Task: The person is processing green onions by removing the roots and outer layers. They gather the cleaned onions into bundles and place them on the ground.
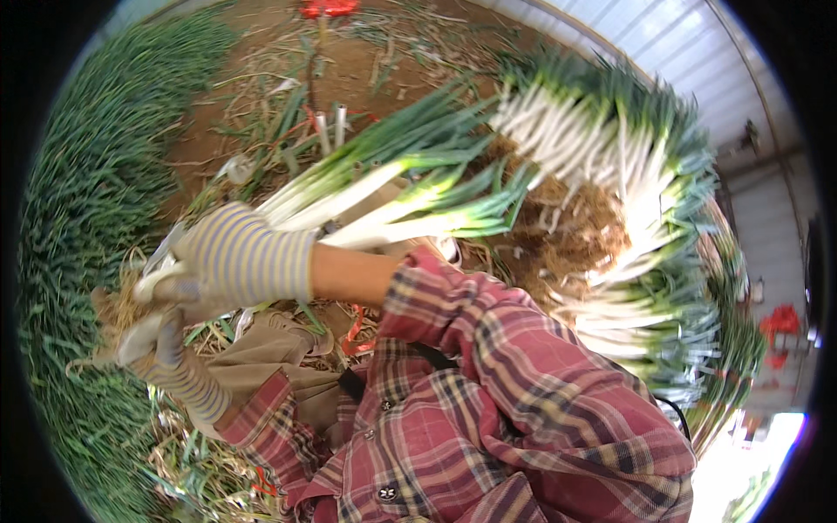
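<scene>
My right hand [245,258], in a striped knit glove, grips several long green onions [353,202]. Their white stalks pass under the hand, and their green tops fan out to the upper right. At the far left, my gloved left hand [173,366] is bent around the stringy roots [124,307] at the stalks' lower ends. Blur and the fingers hide exactly how those roots are gripped. Both hands are close together above my bent knee in brown trousers [255,353].
Uncleaned green onions [85,216] are heaped along the left. White-stalked onions [582,137] lie in rows at the right. A thin rod [312,78] with red material [329,8] on top stands ahead, near short upright white tubes [341,124]. Dry leaf scraps [203,464] litter the soil.
</scene>
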Demonstrator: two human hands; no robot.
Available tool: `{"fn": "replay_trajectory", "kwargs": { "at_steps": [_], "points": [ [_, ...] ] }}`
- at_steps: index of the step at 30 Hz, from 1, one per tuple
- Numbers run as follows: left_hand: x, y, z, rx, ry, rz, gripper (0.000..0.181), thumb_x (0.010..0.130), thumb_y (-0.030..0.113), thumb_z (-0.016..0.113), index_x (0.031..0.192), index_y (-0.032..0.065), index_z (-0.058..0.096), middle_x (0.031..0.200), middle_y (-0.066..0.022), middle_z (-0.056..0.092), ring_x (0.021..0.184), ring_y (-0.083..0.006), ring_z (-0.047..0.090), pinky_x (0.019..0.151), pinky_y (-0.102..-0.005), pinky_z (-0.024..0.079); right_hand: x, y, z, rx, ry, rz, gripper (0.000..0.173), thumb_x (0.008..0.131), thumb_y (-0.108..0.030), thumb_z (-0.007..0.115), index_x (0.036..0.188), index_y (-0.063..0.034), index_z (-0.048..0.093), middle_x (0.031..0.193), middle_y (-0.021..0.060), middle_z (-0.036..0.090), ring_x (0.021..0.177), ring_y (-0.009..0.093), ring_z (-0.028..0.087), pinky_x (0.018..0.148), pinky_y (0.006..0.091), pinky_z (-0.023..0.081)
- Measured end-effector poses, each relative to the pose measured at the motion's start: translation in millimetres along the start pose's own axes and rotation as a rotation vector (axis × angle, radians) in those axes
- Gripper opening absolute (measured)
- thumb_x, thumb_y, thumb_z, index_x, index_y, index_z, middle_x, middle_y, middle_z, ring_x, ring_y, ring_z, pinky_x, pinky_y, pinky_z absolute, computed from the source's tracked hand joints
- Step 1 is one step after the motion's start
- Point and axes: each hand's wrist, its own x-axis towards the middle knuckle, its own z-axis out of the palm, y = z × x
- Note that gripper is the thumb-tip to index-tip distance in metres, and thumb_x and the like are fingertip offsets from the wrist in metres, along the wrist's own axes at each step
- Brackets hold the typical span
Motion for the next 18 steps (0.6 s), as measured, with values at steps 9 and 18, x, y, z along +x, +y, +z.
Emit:
{"fn": "replay_trajectory", "kwargs": {
  "at_steps": [9,18],
  "points": [
    [22.8,47.8,7.8,-0.048,0.063,-0.09,0.063,0.077,0.008,0.08,0.129,-0.0035,0.047,0.116,-0.0196,0.062,0.1,-0.0274,0.065,0.093,-0.0359,0.054,-41.2,77.2,27.9,0.189,0.096,-0.311,0.038,0.086,-0.038,0.065,0.118,-0.0179,0.064,0.093,0.0175,0.063,0.078,0.037,0.065,0.064,0.0452,0.05],
    [34.8,39.0,-41.4,-0.027,0.152,-0.214,0.04,0.078,0.006,0.077,0.112,-0.0091,0.063,0.1,-0.015,0.068,0.086,-0.0211,0.067,0.08,-0.0309,0.057,-147.6,58.1,-17.8,-0.131,-0.063,0.163,0.072,0.067,-0.035,0.08,0.126,-0.0014,0.056,0.126,0.0222,0.057,0.109,0.039,0.06,0.094,0.0472,0.049]
  ]
}}
